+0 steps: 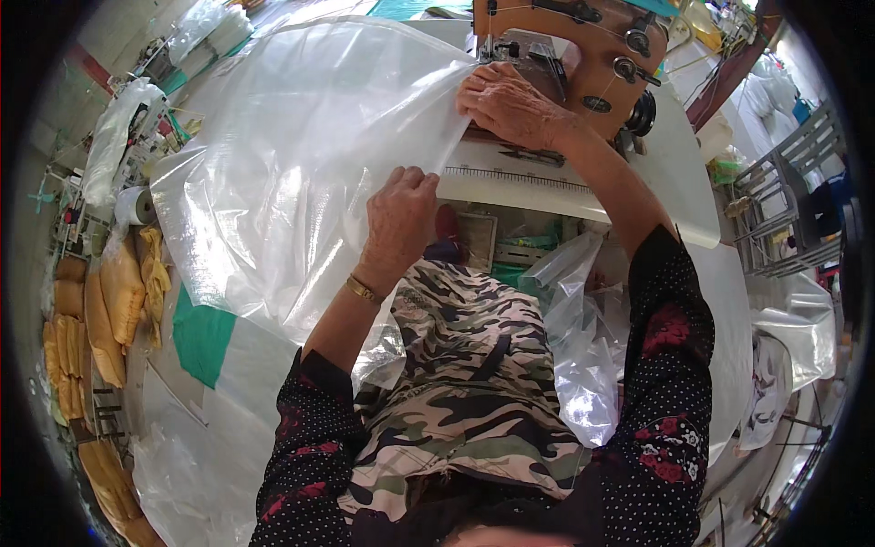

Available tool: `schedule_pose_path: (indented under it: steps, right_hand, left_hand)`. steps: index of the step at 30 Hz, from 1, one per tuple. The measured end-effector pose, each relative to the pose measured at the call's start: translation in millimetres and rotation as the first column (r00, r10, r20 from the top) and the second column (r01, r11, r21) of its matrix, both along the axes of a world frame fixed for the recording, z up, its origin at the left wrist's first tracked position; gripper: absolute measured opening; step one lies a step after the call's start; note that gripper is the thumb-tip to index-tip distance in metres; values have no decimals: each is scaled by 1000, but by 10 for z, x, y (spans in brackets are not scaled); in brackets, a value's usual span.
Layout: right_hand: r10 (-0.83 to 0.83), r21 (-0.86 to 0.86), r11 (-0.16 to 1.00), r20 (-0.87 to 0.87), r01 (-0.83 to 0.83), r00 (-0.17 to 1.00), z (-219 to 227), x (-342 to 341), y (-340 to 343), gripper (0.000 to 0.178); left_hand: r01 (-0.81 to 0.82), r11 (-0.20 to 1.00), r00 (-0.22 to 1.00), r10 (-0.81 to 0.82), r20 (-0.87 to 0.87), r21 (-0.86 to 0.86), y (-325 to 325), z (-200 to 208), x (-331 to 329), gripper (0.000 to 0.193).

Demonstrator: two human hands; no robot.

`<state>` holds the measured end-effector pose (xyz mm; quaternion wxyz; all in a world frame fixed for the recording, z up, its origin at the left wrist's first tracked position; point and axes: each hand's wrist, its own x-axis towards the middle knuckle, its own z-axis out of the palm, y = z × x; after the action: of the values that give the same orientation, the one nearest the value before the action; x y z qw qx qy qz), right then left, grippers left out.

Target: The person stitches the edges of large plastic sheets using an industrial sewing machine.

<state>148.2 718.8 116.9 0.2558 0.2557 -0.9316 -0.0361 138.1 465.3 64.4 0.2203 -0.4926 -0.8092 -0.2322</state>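
Note:
A large clear plastic sheet [301, 137] spreads over the left of the table and drapes toward my lap. My left hand [401, 219], with a gold-coloured band at its wrist, is closed on the sheet's right edge. Farther up that edge, close under the needle area of an orange-brown sewing machine [588, 59], my right hand [510, 105] has its fingers closed on the plastic. The edge runs taut between both hands. My right fingers hide the spot where the sheet meets the machine.
A ruler strip [519, 178] lies along the white table's [656, 196] front edge. A handwheel [641, 114] sticks out on the machine's right. Yellow-brown bundles [118, 292] stack at far left, beside green cloth [202, 337]. A grey metal rack [797, 196] stands at right. More clear plastic [583, 365] hangs beside my lap.

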Motion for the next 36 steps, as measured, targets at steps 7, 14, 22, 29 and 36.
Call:
schedule_pose_path:
  steps: [7, 14, 22, 29, 36]
  right_hand:
    - [50, -151, 988, 83, -37, 995, -48, -90, 74, 16]
    - [109, -294, 949, -48, -118, 993, -215, -98, 189, 17]
    - [71, -234, 968, -106, -94, 992, -230, -8, 236, 22]
    - [0, -302, 953, -79, -24, 997, -207, -57, 242, 22]
    - [31, -312, 948, -100, -60, 995, -229, -121, 278, 13]
  left_hand:
    - [-22, 1000, 998, 22, -59, 5, 27, 51, 158, 46]
    - [-84, 995, 989, 89, 117, -47, 110, 15, 200, 48]
    - [-37, 996, 998, 33, 53, 80, 226, -99, 47, 32]
    - [-29, 983, 989, 2, 147, 183, 246, 116, 67, 14]
    - [8, 971, 999, -21, 49, 240, 246, 112, 30, 11]
